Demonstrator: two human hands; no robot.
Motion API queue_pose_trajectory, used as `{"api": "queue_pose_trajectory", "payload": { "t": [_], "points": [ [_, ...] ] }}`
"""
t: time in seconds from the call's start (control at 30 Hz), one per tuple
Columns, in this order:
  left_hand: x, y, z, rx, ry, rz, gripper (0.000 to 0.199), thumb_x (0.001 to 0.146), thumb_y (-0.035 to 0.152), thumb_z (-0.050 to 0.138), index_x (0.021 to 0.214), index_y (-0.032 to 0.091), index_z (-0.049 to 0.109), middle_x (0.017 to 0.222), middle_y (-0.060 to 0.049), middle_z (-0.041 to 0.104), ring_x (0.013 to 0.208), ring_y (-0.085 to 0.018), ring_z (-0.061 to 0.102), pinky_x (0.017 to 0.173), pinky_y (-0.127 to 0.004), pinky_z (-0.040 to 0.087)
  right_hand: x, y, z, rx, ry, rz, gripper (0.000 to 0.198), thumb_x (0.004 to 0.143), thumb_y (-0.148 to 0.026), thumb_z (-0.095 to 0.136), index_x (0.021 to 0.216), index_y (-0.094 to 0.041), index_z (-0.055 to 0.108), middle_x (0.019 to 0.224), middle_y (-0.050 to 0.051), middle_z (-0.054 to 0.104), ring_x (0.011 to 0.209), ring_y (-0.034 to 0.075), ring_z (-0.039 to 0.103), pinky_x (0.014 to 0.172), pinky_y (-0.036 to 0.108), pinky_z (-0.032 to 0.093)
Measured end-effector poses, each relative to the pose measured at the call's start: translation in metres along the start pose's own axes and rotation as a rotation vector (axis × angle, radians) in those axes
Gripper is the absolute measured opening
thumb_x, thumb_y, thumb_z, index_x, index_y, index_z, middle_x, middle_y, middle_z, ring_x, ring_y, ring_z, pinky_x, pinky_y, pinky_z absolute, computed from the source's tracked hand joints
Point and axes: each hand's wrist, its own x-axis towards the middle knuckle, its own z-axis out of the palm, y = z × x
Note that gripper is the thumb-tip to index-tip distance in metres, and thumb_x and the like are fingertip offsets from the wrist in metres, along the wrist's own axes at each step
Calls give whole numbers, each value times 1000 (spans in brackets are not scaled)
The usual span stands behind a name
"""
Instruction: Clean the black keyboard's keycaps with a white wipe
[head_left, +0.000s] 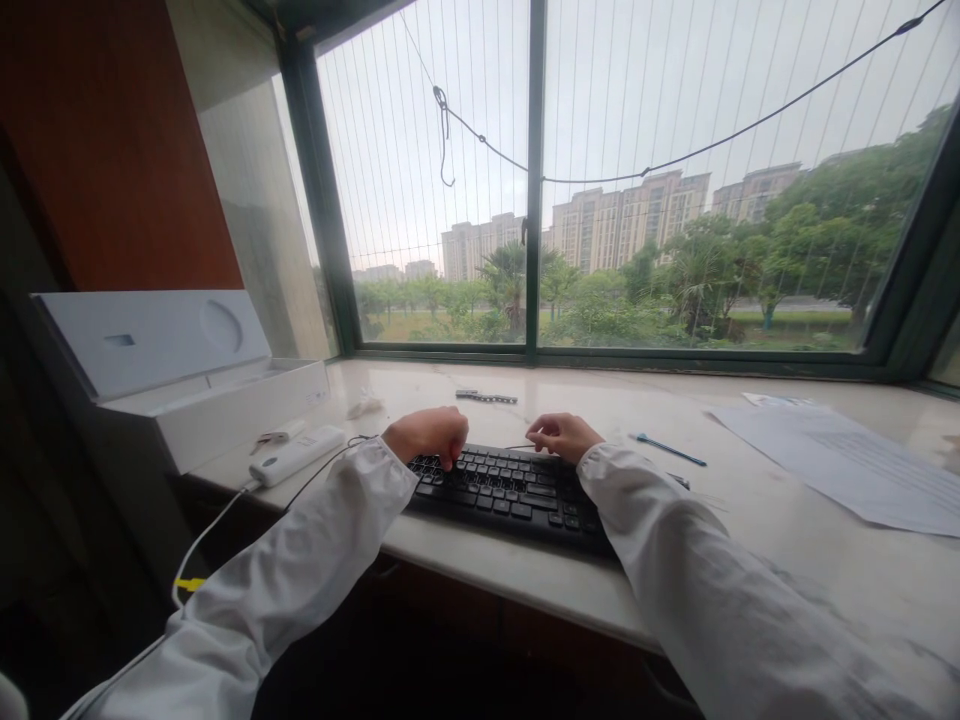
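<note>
Head view: a long black plastic keyboard with dark keys [495,490] is noted lying beneath and on the near side of the fingers of both hands, on a pale stone-like ledge. Its long axis is set crosswise, left to right, with the right end slanted slightly towards the body. The left hand [429,432] is judged the nearer to the keys: its fingers are folded inward, with one tip [448,462] pointed down at the left part of the key rows; contact cannot be confirmed. Whether anything is gripped there is hidden by the knuckles. The right hand [564,435] is placed over the far edge, towards the right end, its fingers loosely bent and thumb and fingertips brought close together. By those tips, on their left, a thin dark line [519,446] is seen; whether it is held cannot be told. Beyond the fingers, between the hands, a small grey metallic chain-like strip [486,397] is laid roughly parallel to the keyboard. Right of the right fingers, a slim blue pen-like stick [667,448] is left untouched.
</note>
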Motion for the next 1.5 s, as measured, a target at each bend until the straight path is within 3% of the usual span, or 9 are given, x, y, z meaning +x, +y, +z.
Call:
{"api": "queue_pose_trajectory", "payload": {
  "t": [0.13, 0.3, 0.57, 1.17, 1.37, 1.5],
  "points": [
    [-4, 2, 0, 70, 3, 0, 16, 60, -1, 63, 54, 14, 66, 56, -1, 68, 58, -14, 66, 59, -21, 48, 1, 2, 1, -3, 3, -9, 19, 78, -35, 63, 85, -18, 70, 71, 2, 72, 59, 12, 60, 61, 24, 47],
    [-5, -4, 1, 0, -4, 24, 16, 61, 0, 61, 60, 14, 69, 62, -2, 71, 61, -14, 67, 60, -21, 49, 1, 2, 1, -11, 7, -14, 20, 78, -36, 63, 85, -18, 70, 70, 1, 72, 60, 11, 60, 62, 23, 47],
    [2, -24, 3, 20, 34, 83, 14, 57, 11, 76, 68, 19, 74, 66, 1, 71, 64, -13, 65, 60, -20, 46, 1, 0, 1, -40, 16, 10, 19, 78, -35, 62, 84, -19, 71, 71, 1, 72, 61, 12, 60, 62, 24, 47],
    [12, -22, -6, 61, -70, 50, 20, 53, 16, 81, 71, 20, 76, 70, 1, 73, 67, -14, 65, 62, -21, 46, 0, 1, 0, -62, 9, 6, 20, 79, -35, 61, 86, -19, 71, 74, 1, 72, 63, 12, 61, 64, 24, 47],
    [2, -12, -1, 114, 5, 42, 15, 58, 4, 72, 64, 18, 73, 65, 0, 72, 65, -14, 66, 63, -21, 46, 0, -1, 1, -47, 13, 3, 19, 78, -35, 63, 85, -19, 71, 72, 1, 72, 63, 12, 61, 64, 24, 47],
    [-5, -15, 4, 144, 81, 85, 12, 61, 9, 73, 68, 19, 74, 67, 0, 72, 67, -14, 66, 63, -21, 45, -1, -4, 0, -57, 11, 3, 18, 79, -34, 63, 85, -19, 72, 73, 1, 73, 66, 13, 63, 66, 24, 47]
  ]
}}
